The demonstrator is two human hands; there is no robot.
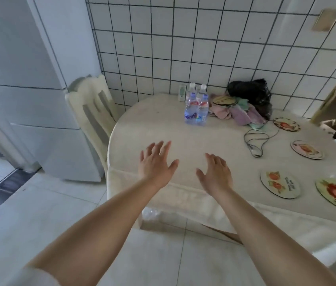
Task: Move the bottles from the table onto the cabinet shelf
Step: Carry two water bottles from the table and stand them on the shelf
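Several clear water bottles with blue caps and blue labels stand upright in a tight cluster at the back of the table, near the tiled wall. My left hand and my right hand are stretched out over the table's near edge, palms down, fingers spread, holding nothing. Both hands are well short of the bottles. The cabinet shelf is not visible.
A cream chair stands at the table's left, beside a white fridge. Behind the bottles stands a small box. Cloths, a black bag, a cable and several round coasters lie to the right.
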